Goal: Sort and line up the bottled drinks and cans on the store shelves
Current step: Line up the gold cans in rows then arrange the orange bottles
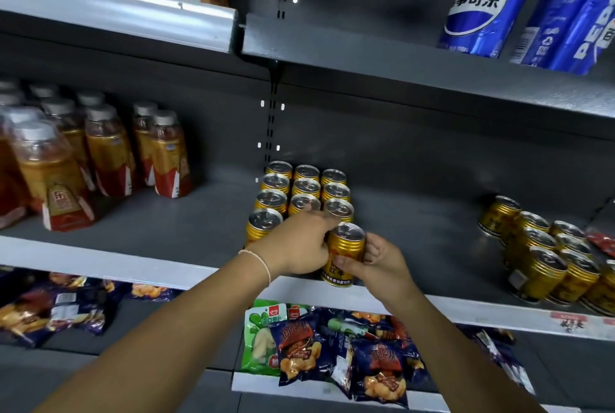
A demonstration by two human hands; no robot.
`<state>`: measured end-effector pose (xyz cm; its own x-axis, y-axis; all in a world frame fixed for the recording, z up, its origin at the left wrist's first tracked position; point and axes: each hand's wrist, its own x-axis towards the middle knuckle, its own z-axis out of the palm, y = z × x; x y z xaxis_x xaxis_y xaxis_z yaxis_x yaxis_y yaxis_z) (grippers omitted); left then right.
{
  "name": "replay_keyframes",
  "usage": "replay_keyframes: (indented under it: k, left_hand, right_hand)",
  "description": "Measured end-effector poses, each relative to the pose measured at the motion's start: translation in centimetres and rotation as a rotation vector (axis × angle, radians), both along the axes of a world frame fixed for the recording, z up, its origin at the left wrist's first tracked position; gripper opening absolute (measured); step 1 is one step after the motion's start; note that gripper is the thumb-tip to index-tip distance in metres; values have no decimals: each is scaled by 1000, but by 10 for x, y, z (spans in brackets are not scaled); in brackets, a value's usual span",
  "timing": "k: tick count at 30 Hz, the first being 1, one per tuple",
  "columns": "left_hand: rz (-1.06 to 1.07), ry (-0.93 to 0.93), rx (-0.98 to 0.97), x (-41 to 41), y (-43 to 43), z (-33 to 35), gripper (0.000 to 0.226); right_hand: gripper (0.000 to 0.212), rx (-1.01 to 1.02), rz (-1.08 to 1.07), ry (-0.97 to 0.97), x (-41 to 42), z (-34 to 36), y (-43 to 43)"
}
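Head view: middle shelf [199, 219], grey metal. One gold can [344, 251] is upright at the front edge, at the front of the right-hand column of a block of gold cans [304, 191] packed three across. Cannot tell whether its base rests on the shelf or is just lifted.

Left hand [298, 246]: against the can's left side, fingers curled around behind its top rim, gripping it. The hand covers the front of the middle column. Thin bracelet [263, 262] on the wrist.

Right hand [377, 264]: holds the same can from the right, thumb across the front of the label, fingers curled around the side.

Second group of gold cans [545, 262] stands well apart at the right end of the same shelf, in uneven rows. Tea bottles [103, 153] with grey caps stand at the left end. Two blue Pepsi cans [479, 3] are on the upper shelf [366, 56], right side. Snack bags [349, 356] lie on the shelf below.
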<state>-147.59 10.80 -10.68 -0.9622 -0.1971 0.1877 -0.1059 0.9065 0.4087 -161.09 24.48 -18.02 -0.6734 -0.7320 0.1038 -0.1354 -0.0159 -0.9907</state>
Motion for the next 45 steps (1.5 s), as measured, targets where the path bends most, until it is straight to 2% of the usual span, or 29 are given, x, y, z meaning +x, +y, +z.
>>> replay_keyframes:
  k: [7, 25, 30, 36, 38, 40, 42, 45]
  left_hand:
    - [0, -17, -122, 1, -8, -21, 57]
    - [13, -26, -238, -1, -2, -29, 64]
    - [75, -56, -263, -6, 8, -9, 55]
    - [83, 10, -285, -34, 28, 8, 50]
    - [65, 26, -251, -51, 40, 12, 52]
    - [46, 23, -211, -71, 55, 13, 54]
    - [28, 5, -177, -93, 73, 12, 57]
    - [-5, -22, -135, -128, 104, 7, 61]
  right_hand:
    - [48, -101, -44, 0, 5, -12, -12]
    - [62, -49, -71, 68, 3, -23, -15]
    - [64, -23, -58, 68, 1, -24, -14]
    - [69, 14, -18, 13, -18, -10, 2]
    - [57, 72, -116, 93, -40, -4, 27]
    - [45, 204, -291, 265, -69, 3, 58]
    - [44, 378, -433, 458, -95, 16, 90]
    - [50, 580, -494, 704, -128, 37, 131]
